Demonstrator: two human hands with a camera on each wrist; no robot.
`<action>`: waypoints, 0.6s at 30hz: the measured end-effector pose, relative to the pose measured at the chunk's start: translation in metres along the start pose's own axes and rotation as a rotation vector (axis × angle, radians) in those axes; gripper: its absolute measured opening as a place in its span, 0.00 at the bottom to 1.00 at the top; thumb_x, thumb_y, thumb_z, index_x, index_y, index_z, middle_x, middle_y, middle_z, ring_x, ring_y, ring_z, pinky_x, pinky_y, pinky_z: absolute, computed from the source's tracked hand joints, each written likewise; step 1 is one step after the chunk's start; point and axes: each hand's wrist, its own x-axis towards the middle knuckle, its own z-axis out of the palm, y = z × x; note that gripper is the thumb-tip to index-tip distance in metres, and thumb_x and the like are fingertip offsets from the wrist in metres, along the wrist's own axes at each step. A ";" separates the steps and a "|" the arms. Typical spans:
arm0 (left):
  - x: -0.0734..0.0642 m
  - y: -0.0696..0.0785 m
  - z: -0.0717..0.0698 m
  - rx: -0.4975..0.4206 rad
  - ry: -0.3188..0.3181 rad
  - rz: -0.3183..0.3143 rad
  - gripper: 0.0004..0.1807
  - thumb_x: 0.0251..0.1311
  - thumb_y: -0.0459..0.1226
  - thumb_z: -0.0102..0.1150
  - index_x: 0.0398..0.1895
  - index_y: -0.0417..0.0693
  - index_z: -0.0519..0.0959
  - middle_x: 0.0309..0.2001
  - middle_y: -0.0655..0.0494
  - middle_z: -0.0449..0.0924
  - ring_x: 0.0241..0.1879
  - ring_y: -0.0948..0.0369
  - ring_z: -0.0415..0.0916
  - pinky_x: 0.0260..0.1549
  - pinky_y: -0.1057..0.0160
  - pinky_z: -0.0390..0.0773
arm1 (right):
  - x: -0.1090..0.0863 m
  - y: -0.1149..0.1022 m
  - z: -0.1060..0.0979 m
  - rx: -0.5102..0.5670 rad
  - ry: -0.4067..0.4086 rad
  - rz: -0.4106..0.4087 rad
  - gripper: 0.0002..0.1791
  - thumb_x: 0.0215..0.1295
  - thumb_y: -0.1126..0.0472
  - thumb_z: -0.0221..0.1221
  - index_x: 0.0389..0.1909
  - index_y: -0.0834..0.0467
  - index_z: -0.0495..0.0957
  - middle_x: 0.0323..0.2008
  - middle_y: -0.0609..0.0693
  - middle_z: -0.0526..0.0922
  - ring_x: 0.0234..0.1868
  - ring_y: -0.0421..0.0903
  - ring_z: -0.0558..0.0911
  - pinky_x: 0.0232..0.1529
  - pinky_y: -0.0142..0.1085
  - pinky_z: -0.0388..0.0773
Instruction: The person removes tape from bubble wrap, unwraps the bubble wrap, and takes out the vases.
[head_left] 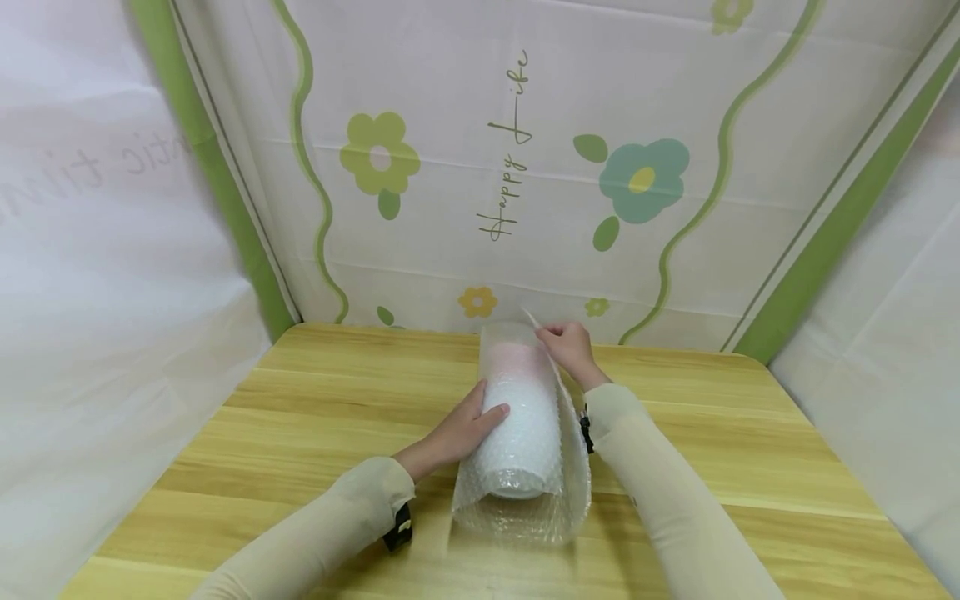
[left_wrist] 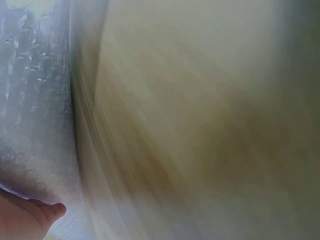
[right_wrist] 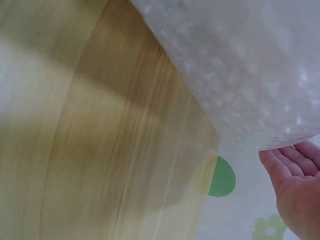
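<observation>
A white cylinder (head_left: 521,433) with a pinkish far end lies on the table, partly rolled in clear bubble wrap (head_left: 525,527). My left hand (head_left: 467,425) grips the wrapped cylinder from its left side, thumb across the top. At the far right corner, my right hand (head_left: 567,348) pinches the edge of the bubble wrap and lifts it away from the roll. In the right wrist view, the raised sheet of bubble wrap (right_wrist: 250,75) hangs over the table, and the fingers (right_wrist: 280,165) are at its edge. The left wrist view shows the bubble wrap (left_wrist: 35,100) beside the left thumb.
The wood-grain table (head_left: 337,417) spreads out on both sides of the roll. Behind it hangs a white curtain (head_left: 442,250) with printed flowers and lettering. More white cloth (head_left: 120,292) walls in the left side, and another stands at the right.
</observation>
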 end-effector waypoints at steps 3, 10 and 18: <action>0.000 0.000 0.001 -0.006 0.004 0.007 0.46 0.71 0.56 0.42 0.76 0.35 0.39 0.76 0.39 0.40 0.73 0.47 0.41 0.69 0.49 0.45 | -0.002 0.000 -0.001 0.015 -0.003 -0.002 0.22 0.67 0.50 0.58 0.48 0.65 0.82 0.46 0.60 0.83 0.47 0.54 0.80 0.45 0.45 0.79; 0.000 0.000 0.001 0.002 0.009 0.002 0.46 0.71 0.57 0.42 0.76 0.34 0.39 0.75 0.39 0.40 0.73 0.47 0.41 0.69 0.49 0.44 | -0.003 0.000 -0.005 0.027 -0.001 0.009 0.21 0.66 0.52 0.59 0.48 0.66 0.82 0.47 0.62 0.82 0.49 0.55 0.79 0.48 0.47 0.78; 0.000 -0.001 0.001 0.002 0.007 -0.001 0.47 0.71 0.57 0.42 0.76 0.35 0.39 0.76 0.40 0.40 0.73 0.47 0.41 0.69 0.50 0.44 | -0.005 0.005 -0.011 0.040 -0.020 0.039 0.22 0.68 0.53 0.57 0.53 0.65 0.80 0.53 0.62 0.80 0.55 0.56 0.77 0.54 0.49 0.75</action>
